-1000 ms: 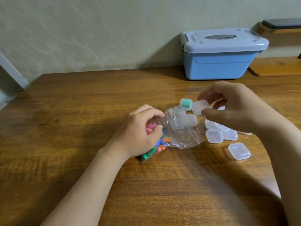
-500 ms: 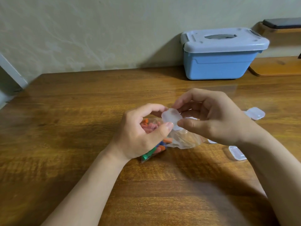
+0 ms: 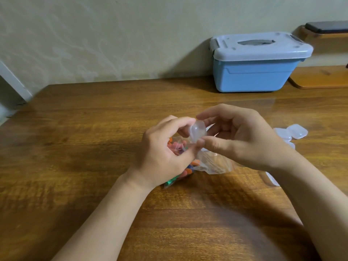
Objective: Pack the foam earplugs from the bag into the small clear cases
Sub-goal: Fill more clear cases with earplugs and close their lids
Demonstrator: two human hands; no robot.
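- Head view, hands: the small clear case (image 3: pixel 197 131) was held above the bag between both hands. It was pinched by the right hand (image 3: pixel 243 140) between thumb and forefinger. The curled forefinger and thumb of the left hand (image 3: pixel 162 153) were set against its left edge. Whether the lid had been opened could not be told.
- Head view, task items: the clear plastic bag (image 3: pixel 212 162) was laid on the table (image 3: pixel 94 129) under the hands. The coloured foam earplugs (image 3: pixel 190 167) were bunched at its left end, partly hidden by the left hand. No earplug was seen inside the held case.
- Risk: the case was judged liable to spring out of the pinch if the lid were prised with too much force, since only its edges were gripped.
- Risk: earplugs could be spilled across the table if the bag mouth were dragged by the left hand.
- Surroundings: the spare cases (image 3: pixel 293 132) were grouped to the right of the right hand, and one more (image 3: pixel 272 178) was partly covered by the right forearm.
- Surroundings: a blue storage box (image 3: pixel 254 68) with a grey lid was placed against the wall, well apart from the work. A wooden stand (image 3: pixel 320 78) was beside it.
- Obstruction: the bag mouth was screened by both hands.
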